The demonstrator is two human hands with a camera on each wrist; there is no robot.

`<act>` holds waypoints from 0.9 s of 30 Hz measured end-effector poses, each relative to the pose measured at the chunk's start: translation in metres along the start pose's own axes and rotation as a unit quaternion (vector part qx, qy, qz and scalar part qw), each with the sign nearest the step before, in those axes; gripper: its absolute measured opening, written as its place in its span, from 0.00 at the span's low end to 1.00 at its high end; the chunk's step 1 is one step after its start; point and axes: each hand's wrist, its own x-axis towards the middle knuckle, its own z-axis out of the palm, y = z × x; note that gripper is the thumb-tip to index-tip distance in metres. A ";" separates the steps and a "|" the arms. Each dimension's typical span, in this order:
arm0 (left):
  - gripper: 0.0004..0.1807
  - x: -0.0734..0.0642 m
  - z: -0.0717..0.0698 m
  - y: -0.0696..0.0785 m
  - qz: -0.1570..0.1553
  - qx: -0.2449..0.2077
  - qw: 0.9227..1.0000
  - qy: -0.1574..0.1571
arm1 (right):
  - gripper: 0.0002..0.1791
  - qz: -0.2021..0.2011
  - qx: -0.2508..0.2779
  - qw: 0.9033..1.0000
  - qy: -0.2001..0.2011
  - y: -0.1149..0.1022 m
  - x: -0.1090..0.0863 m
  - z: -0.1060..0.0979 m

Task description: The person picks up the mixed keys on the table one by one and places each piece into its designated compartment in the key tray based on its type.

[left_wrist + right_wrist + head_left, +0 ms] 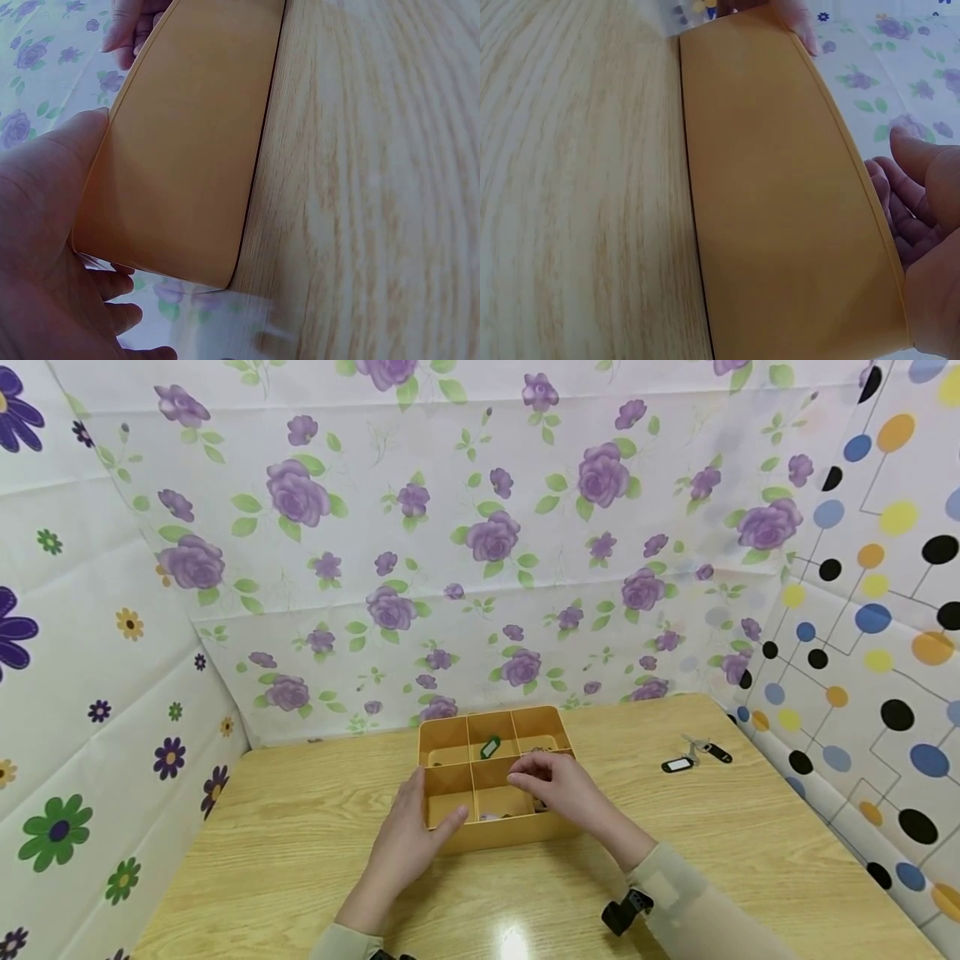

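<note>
An orange-yellow box (pixel 498 837) with several compartments stands on the table. My left hand (pixel 408 835) rests at its front left corner, thumb (pixel 79 139) on the front rim and straight fingers along the left side. My right hand (pixel 558 785) hovers over the front right part of the box, fingers curled in with the thumb close to them; nothing shows in its grasp. A green key tag (pixel 491 747) leans in the back middle compartment. Small pale purple bits (pixel 491 817) lie in the front middle one, and the right hand partly hides the contents of the front right one.
Right of the box, two black key tags (pixel 678 765) with metal keys (pixel 696 745) lie on the wooden table (pixel 315 827). Patterned cloth walls (pixel 450 552) stand behind the table and at both sides.
</note>
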 end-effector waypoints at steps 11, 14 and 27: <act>0.66 0.000 0.000 0.000 -0.002 0.003 1.000 -0.002 | 0.20 0.013 0.050 0.999 0.016 -0.002 -0.006 -0.010; 0.66 0.000 -0.001 0.000 -0.001 0.003 1.000 -0.001 | 0.18 0.021 0.067 0.997 0.026 -0.002 -0.009 -0.013; 0.67 -0.002 -0.001 0.001 -0.001 0.007 1.000 -0.001 | 0.17 0.039 0.075 0.994 0.069 0.005 -0.027 -0.040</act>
